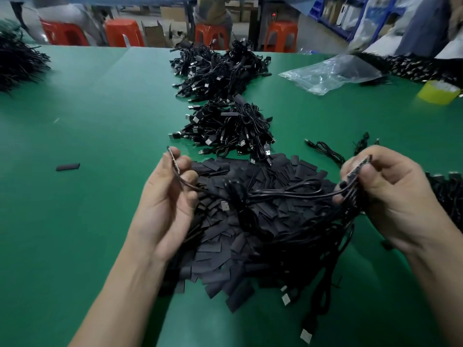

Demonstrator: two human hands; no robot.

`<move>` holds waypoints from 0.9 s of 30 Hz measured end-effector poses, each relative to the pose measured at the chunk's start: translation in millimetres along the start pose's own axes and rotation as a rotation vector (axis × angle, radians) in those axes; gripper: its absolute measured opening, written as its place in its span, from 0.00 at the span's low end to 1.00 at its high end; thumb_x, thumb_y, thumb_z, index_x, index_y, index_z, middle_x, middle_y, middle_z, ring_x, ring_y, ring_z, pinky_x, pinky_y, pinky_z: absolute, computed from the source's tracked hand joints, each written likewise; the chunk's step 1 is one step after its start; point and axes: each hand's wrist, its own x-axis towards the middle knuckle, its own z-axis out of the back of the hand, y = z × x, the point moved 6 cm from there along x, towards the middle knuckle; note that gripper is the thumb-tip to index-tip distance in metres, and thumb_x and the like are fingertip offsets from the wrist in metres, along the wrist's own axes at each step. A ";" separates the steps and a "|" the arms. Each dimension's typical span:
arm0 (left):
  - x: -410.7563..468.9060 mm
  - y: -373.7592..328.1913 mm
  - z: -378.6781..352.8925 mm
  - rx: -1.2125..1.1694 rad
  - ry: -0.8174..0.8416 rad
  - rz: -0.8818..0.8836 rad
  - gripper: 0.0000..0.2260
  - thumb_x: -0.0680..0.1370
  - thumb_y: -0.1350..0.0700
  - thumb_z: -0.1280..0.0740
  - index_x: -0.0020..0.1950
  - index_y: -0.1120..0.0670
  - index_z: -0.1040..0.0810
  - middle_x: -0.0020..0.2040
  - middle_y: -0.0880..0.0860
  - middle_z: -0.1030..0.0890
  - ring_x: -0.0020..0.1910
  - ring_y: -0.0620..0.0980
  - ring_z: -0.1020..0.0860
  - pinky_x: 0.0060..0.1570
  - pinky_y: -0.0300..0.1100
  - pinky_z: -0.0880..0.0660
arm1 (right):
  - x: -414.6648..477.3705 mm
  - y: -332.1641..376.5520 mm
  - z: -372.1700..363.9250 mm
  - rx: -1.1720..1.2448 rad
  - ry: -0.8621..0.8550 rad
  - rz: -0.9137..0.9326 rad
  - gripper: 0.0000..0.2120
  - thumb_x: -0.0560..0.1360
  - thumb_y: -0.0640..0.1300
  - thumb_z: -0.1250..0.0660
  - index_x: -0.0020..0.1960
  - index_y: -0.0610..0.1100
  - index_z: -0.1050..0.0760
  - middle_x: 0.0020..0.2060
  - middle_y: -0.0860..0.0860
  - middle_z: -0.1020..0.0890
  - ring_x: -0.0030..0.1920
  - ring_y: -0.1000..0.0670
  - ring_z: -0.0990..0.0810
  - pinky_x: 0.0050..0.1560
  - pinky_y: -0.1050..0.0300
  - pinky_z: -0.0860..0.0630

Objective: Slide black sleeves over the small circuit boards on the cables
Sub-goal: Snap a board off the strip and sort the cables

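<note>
A big heap of flat black sleeves (233,236) lies on the green table (87,126) in front of me. My left hand (167,204) pinches a small narrow circuit board (172,157) at the end of one black cable, lifted above the heap's left side. My right hand (390,194) grips a bundle of black cables (295,194) with another board end (363,162) sticking up between thumb and fingers. The cables sag between both hands over the sleeves. No sleeve is on either board.
Two piles of black USB cables (225,126) (220,66) lie farther back. One stray sleeve (67,167) lies at left. A clear plastic bag (333,71) and a yellow tape roll (437,92) sit at right. More cables lie at far left (17,61) and far right. Red stools (122,32) stand behind.
</note>
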 end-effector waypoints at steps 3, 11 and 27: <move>0.0 -4.3 -2.2 -0.033 -0.047 -0.049 0.05 0.77 0.54 0.33 0.46 0.53 0.18 0.38 0.47 0.22 0.32 0.40 0.20 0.31 0.31 0.21 | -1.9 8.0 -1.5 0.034 0.054 -0.014 0.18 0.60 0.61 0.16 0.38 0.50 0.18 0.34 0.51 0.18 0.32 0.51 0.18 0.33 0.57 0.18; -3.9 -11.4 -16.7 -0.169 0.085 -0.037 0.07 0.72 0.58 0.26 0.49 0.57 0.17 0.39 0.50 0.22 0.31 0.43 0.20 0.32 0.33 0.20 | 4.8 6.5 4.6 -0.190 -0.073 -0.013 0.23 0.58 0.65 0.17 0.42 0.50 0.15 0.34 0.53 0.15 0.36 0.50 0.16 0.41 0.63 0.18; -2.0 71.4 -4.5 0.613 -0.005 0.261 0.24 0.77 0.34 0.42 0.45 0.49 0.14 0.42 0.51 0.16 0.42 0.48 0.16 0.40 0.39 0.19 | 8.0 -4.7 -9.1 -0.168 -0.047 -0.031 0.21 0.60 0.65 0.18 0.42 0.51 0.15 0.36 0.53 0.16 0.41 0.46 0.19 0.46 0.60 0.19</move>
